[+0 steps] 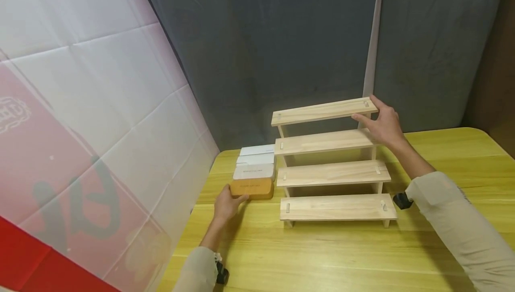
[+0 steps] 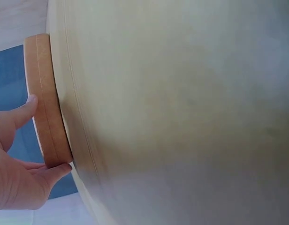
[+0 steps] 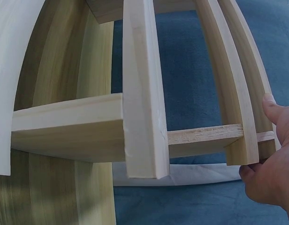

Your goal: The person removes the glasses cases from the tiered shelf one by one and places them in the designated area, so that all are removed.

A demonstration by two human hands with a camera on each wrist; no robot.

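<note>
A pale wooden stepped rack (image 1: 334, 173) with several tiers stands on the yellow table (image 1: 346, 256). My right hand (image 1: 382, 122) grips the right end of its top tier (image 3: 250, 84), thumb over the edge. Left of the rack lies a row of flat boxes: a tan one (image 1: 252, 188) nearest me, white ones (image 1: 255, 162) behind it. My left hand (image 1: 227, 205) holds the tan box (image 2: 46, 101) at its near left end, thumb on one side and fingers on the other.
A white and red creased sheet (image 1: 80, 126) rises along the table's left edge. A dark grey backdrop (image 1: 281, 37) hangs behind the rack. Bare tabletop lies in front of and to the right of the rack.
</note>
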